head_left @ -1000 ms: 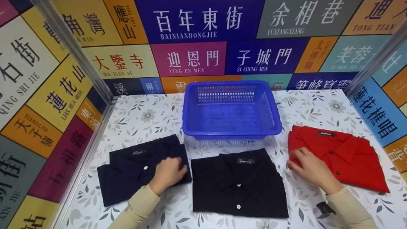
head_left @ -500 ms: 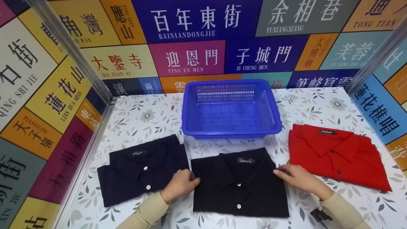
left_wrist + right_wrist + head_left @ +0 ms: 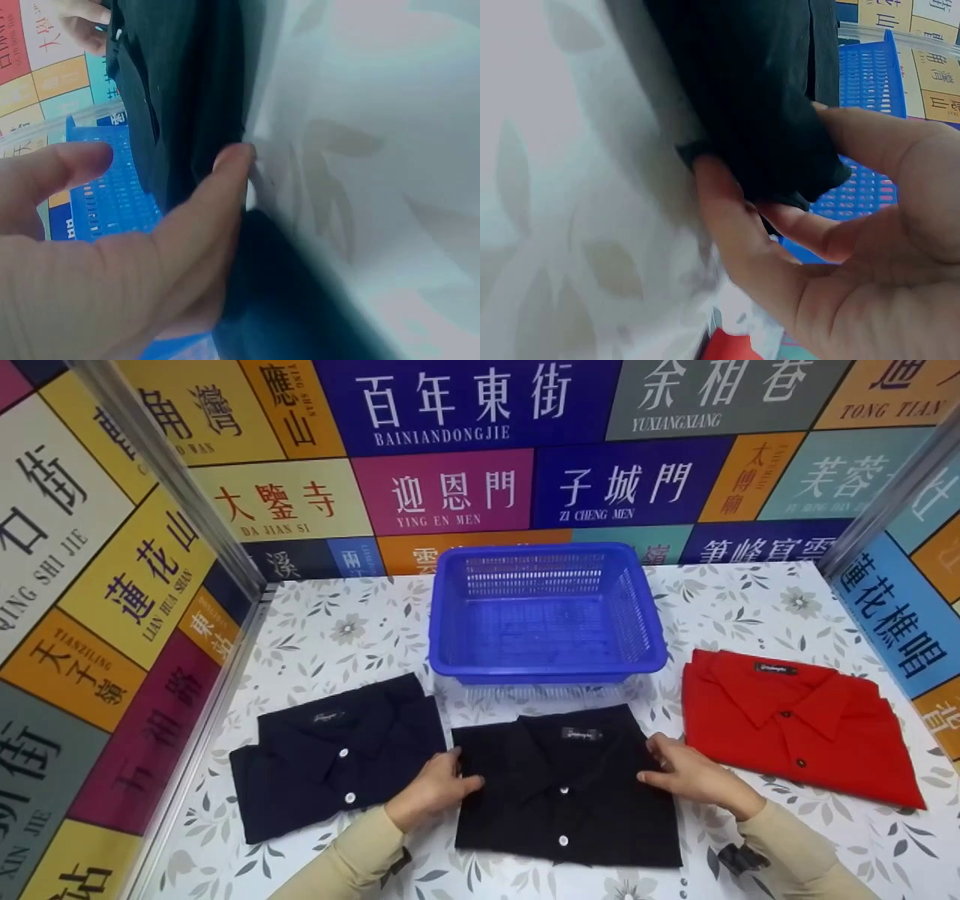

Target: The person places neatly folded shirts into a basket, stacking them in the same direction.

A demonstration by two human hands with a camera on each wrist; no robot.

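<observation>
The folded black shirt (image 3: 570,817) lies in the middle, collar to the back, with white buttons down its front. At its left edge is my left hand (image 3: 435,787), its straight fingers touching the edge low down while the thumb (image 3: 86,161) stands apart from the cloth. My right hand (image 3: 690,772) pinches the shirt's right edge, fingers (image 3: 727,202) beneath and thumb (image 3: 862,135) on top. A folded navy shirt (image 3: 300,780) lies beside my left hand. To the right of my right hand lies a folded red shirt (image 3: 810,735) with dark buttons.
Behind the black shirt stands a blue plastic basket (image 3: 547,669) with perforated sides. The white tabletop (image 3: 352,607) bears a leaf-and-flower print. Colourful sign-covered panels (image 3: 450,487) enclose it at the back and both sides.
My left hand has moved right from the navy shirt to the black shirt's left edge. My right hand has left the red shirt and taken hold of the black shirt's right edge.
</observation>
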